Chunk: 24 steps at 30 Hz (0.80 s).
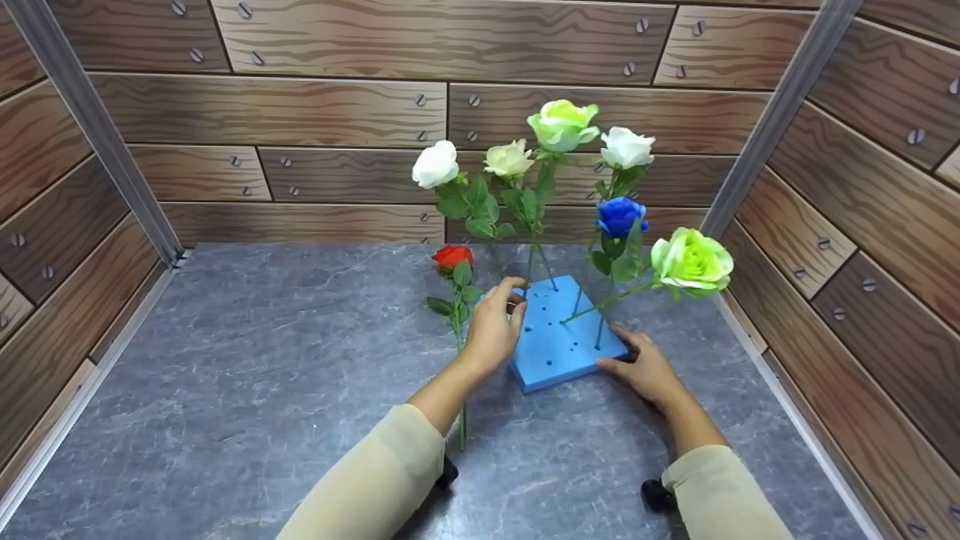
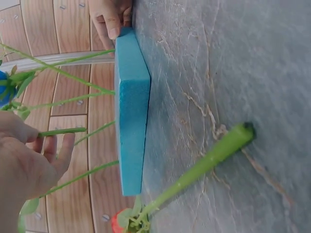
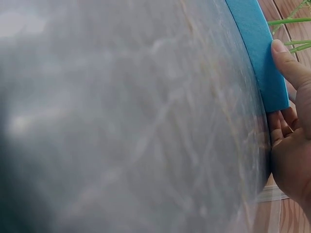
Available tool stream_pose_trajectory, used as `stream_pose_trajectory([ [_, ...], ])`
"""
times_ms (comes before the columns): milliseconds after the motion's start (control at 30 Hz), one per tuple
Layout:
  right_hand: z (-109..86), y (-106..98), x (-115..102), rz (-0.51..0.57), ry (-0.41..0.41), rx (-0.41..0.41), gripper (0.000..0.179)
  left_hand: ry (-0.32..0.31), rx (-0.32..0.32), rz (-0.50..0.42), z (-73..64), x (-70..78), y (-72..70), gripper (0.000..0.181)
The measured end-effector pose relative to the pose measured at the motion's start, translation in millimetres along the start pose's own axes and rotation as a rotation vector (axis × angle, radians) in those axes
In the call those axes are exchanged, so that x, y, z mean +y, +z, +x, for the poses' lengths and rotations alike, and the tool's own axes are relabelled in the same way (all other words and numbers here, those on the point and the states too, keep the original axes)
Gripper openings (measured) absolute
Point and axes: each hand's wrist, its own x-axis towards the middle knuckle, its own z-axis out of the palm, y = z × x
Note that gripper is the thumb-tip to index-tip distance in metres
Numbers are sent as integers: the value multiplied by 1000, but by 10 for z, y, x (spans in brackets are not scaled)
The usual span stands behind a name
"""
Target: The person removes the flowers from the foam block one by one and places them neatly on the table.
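My left hand (image 1: pixel 493 324) pinches the stem of an artificial light green rose (image 1: pixel 562 127). In the left wrist view the stem's cut end (image 2: pixel 77 130) pokes out past the fingertips, apart from the block's top. Gripping the near right corner of a blue block with holes (image 1: pixel 547 352) is my right hand (image 1: pixel 646 369), its thumb at the front edge and fingers along the side. Standing in the block are a blue rose (image 1: pixel 621 217), another light green rose (image 1: pixel 691 261) leaning right, a white rose (image 1: pixel 627 148) and a cream rose (image 1: pixel 508 158).
Left of the block a red rose (image 1: pixel 453 256) lies on the grey marbled table (image 1: pixel 262 375), its long stem pointing toward me. Another white rose (image 1: pixel 435 164) rises behind my left hand. Wood-patterned walls (image 1: pixel 337 112) enclose the table at the back and sides.
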Motion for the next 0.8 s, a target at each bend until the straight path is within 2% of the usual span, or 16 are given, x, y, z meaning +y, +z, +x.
stream_pose_trajectory([
  [233,-5,12,3,0,-1,-3,85,48,38,-1,-73,-102,-87,29],
  [600,-10,20,15,-13,-13,-11,86,-26,7,-10,-192,-123,-279,34],
  [800,7,-8,-3,-18,-20,-11,86,-18,17,-8,-220,-160,-383,38],
])
